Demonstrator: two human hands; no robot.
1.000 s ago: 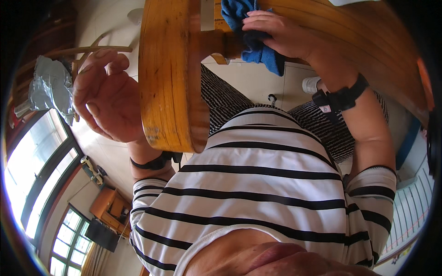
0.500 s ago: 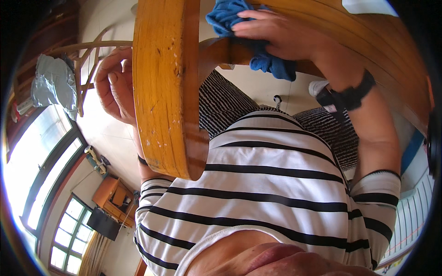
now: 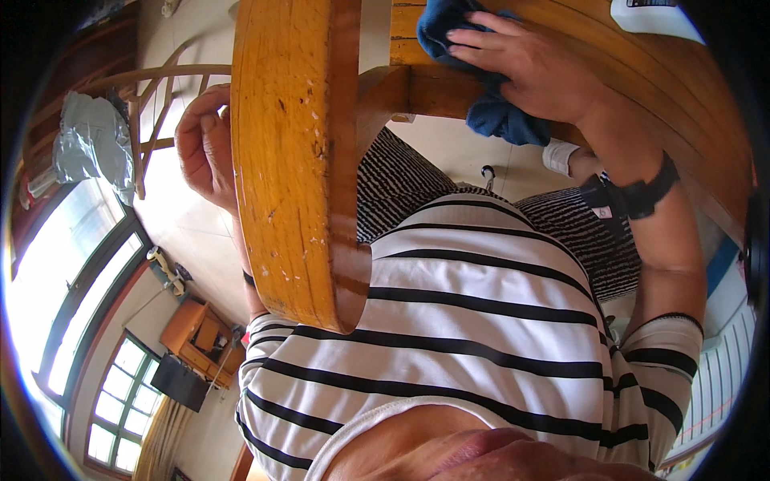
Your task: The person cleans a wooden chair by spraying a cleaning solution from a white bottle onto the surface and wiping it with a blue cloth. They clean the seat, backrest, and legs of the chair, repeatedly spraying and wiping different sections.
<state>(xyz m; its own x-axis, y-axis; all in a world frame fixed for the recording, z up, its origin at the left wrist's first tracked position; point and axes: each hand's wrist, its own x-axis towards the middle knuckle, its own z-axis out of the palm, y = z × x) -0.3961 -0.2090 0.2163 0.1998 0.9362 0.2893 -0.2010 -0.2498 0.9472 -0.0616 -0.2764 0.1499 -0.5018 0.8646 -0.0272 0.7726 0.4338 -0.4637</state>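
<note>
Fingers (image 3: 475,38) over bunched blue cloth (image 3: 507,122)

The place looked like a home, perhaps its living room. Varnished wooden furniture (image 3: 281,184), its surface chipped in spots, stood over a pale tiled floor (image 3: 192,240). A slender wooden frame (image 3: 180,70), like a chair's, showed above a wide, bright window (image 3: 64,264). Farther off, a small wooden cabinet (image 3: 174,327) and a dark flat panel (image 3: 178,383) appeared near a many-paned window (image 3: 120,401), with a beige curtain (image 3: 163,429) hanging beside it.
</note>
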